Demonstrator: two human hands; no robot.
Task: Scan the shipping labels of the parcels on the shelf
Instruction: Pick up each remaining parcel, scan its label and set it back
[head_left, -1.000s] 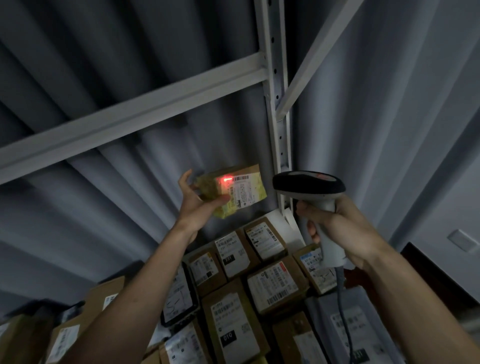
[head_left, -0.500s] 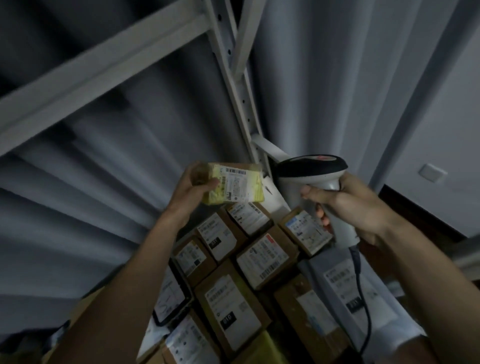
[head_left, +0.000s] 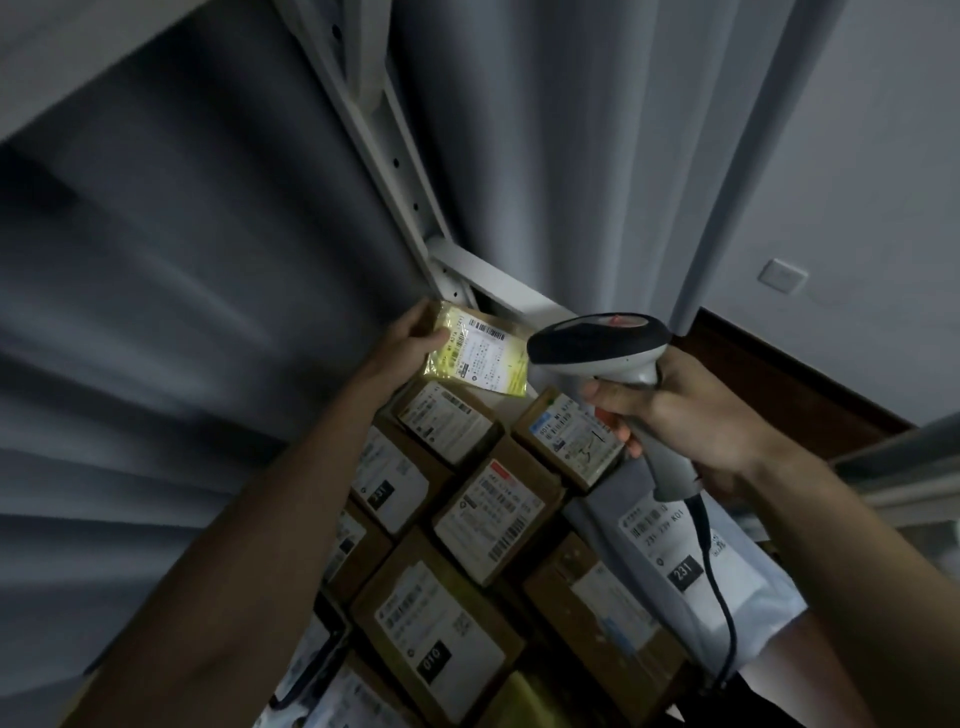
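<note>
My left hand (head_left: 413, 340) grips a small yellow parcel (head_left: 480, 358) by its left end, its white shipping label facing me, just above the back row of parcels. My right hand (head_left: 680, 410) holds a grey and black barcode scanner (head_left: 597, 345) by its handle; the scanner head sits right beside the yellow parcel's right edge. No red scan light shows on the label. Below lie several brown cardboard parcels (head_left: 498, 512) with white labels, packed close together on the shelf.
A white metal shelf upright (head_left: 384, 150) with holes rises behind the parcels, in front of grey curtains (head_left: 545, 130). A grey mailer bag (head_left: 675, 551) marked 231 lies at right under the scanner cable (head_left: 719, 597). A wall switch (head_left: 782, 274) sits at far right.
The red scan light that lay on the yellow parcel's label has gone out. My left hand has lowered the parcel toward the back row, and the view has swung left and down.
</note>
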